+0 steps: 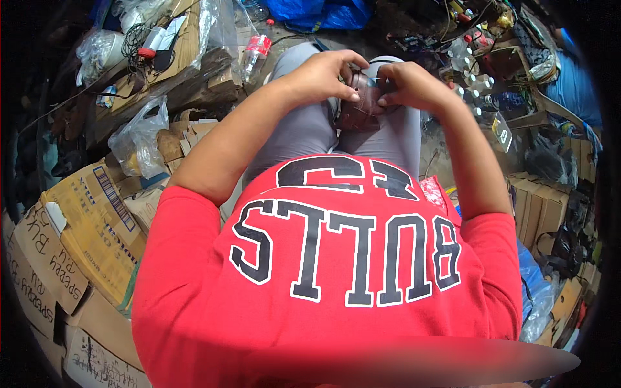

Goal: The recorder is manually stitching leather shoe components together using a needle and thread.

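Note:
A brown leather shoe (361, 111) rests on my lap between my thighs, with only part of it showing between my hands. My left hand (331, 75) curls its fingers and thumb around the shoe's left edge. On the other side my right hand (414, 84) is closed at the shoe's right edge, thumb low against the leather and fingertips partly hidden. A thin pale line, perhaps thread, crosses near the top of the shoe between the hands; it is too small to make out.
Cardboard boxes (97, 226) are stacked at my left. A plastic bottle with a red label (257, 48) stands beyond my left knee, near a wooden board (171, 71) holding clutter. Several small white-capped bottles (475, 84) sit at the far right; more cartons (533, 210) lie below them.

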A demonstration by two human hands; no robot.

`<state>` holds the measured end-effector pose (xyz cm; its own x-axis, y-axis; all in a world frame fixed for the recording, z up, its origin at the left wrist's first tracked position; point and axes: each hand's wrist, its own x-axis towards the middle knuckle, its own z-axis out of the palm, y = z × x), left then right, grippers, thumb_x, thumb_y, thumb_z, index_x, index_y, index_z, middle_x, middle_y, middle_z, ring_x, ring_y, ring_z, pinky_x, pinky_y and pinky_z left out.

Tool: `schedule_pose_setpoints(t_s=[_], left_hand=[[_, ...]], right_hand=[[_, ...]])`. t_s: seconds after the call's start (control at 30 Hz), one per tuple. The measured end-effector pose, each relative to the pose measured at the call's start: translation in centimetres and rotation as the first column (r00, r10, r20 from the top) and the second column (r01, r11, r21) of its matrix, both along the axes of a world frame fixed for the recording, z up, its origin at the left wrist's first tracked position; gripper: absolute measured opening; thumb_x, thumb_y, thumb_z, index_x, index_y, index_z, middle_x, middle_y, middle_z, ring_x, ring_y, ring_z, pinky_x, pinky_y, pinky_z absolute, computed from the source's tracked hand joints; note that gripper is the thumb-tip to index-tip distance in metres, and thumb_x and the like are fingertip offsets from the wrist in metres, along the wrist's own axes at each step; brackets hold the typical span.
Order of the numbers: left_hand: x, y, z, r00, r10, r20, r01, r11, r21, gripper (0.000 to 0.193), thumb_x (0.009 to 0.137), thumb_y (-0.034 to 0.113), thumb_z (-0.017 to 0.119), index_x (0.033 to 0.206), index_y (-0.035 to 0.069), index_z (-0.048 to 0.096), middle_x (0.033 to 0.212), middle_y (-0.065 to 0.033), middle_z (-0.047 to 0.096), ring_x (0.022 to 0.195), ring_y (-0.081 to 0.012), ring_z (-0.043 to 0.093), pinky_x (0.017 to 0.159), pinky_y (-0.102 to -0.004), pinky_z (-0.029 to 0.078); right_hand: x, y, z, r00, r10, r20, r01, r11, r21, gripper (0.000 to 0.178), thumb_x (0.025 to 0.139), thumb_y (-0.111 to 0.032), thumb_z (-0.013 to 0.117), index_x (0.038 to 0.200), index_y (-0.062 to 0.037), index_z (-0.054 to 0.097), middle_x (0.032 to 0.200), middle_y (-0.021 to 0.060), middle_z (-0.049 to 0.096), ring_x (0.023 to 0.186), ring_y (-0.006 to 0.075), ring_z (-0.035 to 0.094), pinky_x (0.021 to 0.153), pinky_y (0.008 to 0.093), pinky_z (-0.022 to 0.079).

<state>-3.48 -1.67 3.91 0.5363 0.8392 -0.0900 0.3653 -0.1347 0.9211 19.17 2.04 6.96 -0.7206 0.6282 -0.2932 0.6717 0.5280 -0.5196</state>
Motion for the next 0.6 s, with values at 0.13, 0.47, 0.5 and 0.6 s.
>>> schedule_pose_setpoints(t_s=[0.13,0.47,0.5,0.6], left_hand=[[0.4,1.6,1.0,0.92,0.041,-0.389,0.1,0.937,0.334,0.059,0.064,0.012,0.079,0.119,0.015,0.061,0.098,-0.009,0.057,0.096,-0.0223,0.056,0.082,-0.0334,0.045],[1.4,3.1,-2.7,0.976,-0.003,-0.217,0.093,0.909,0.406,0.04,0.064,0.018,0.079,0.096,0.007,0.058,0.089,-0.0095,0.061,0.089,-0.0247,0.06,0.077,-0.0343,0.047],[1.5,3.0,-2.7,0.975,-0.006,-0.223,0.085,0.934,0.346,0.04,0.065,0.018,0.079,0.097,0.007,0.058,0.088,-0.0096,0.062,0.087,-0.0246,0.06,0.076,-0.0337,0.047],[1.4,3.1,-2.6,0.977,-0.007,-0.213,0.068,0.959,0.277,0.042,0.065,0.019,0.079,0.098,0.006,0.058,0.088,-0.0092,0.063,0.083,-0.0234,0.061,0.075,-0.032,0.047]], right_hand=[[0.6,-3.2,-1.5,0.958,-0.223,-0.179,0.255,0.95,0.182,0.034,0.068,-0.013,0.075,0.099,-0.0044,0.061,0.091,0.0152,0.059,0.082,0.0277,0.059,0.073,0.0356,0.047],[3.1,-9.0,-0.2,0.901,-0.284,-0.328,0.372,0.894,0.249,0.019,0.077,-0.006,0.066,0.093,-0.0125,0.072,0.077,0.0048,0.062,0.074,0.0209,0.06,0.075,0.032,0.043],[3.1,-9.0,-0.4,0.902,-0.284,-0.325,0.371,0.894,0.25,0.019,0.077,-0.006,0.066,0.093,-0.0125,0.072,0.077,0.0048,0.062,0.074,0.0209,0.06,0.075,0.032,0.043],[2.9,-8.5,-1.1,0.926,-0.234,-0.296,0.335,0.869,0.364,0.012,0.077,-0.014,0.068,0.088,-0.0138,0.072,0.073,0.0034,0.062,0.071,0.0217,0.06,0.074,0.0321,0.041]])
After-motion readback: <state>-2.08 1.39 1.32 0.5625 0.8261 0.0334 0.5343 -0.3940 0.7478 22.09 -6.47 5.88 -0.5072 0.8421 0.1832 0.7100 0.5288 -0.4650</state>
